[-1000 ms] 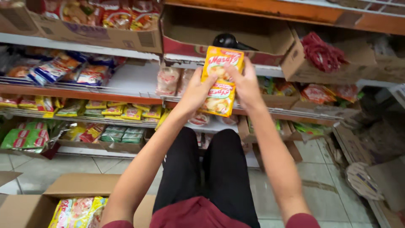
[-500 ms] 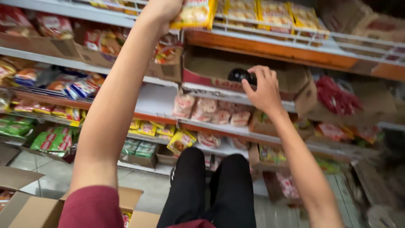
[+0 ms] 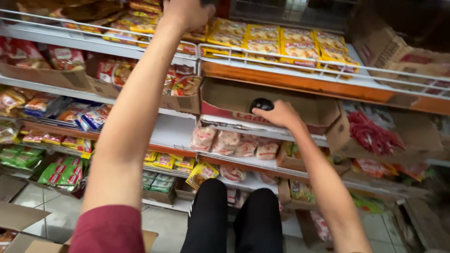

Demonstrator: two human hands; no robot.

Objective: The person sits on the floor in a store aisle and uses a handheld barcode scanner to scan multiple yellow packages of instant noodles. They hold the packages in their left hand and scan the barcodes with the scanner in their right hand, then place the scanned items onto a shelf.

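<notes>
My left hand (image 3: 186,13) is raised to the top wire shelf (image 3: 262,60), where rows of yellow noodle packets (image 3: 281,43) lie flat. Its fingers run past the frame's upper edge, so what they hold is hidden. My right hand (image 3: 277,115) is curled over the front rim of an open cardboard box (image 3: 304,104) on the shelf below. It touches a small black round object (image 3: 261,104) inside the box. My legs in black trousers (image 3: 234,220) show at the bottom.
Shelves with red, green and orange snack packets (image 3: 61,173) fill the left side. Pale bagged goods (image 3: 234,143) sit under the box. More cardboard boxes (image 3: 398,51) stand at right, one with red packets (image 3: 372,133). An open carton (image 3: 18,225) rests on the tiled floor.
Both hands held yellow packets at chest height a second ago. My left hand has risen to the top shelf, my right hand has gone to the cardboard box, and the view has tilted upward.
</notes>
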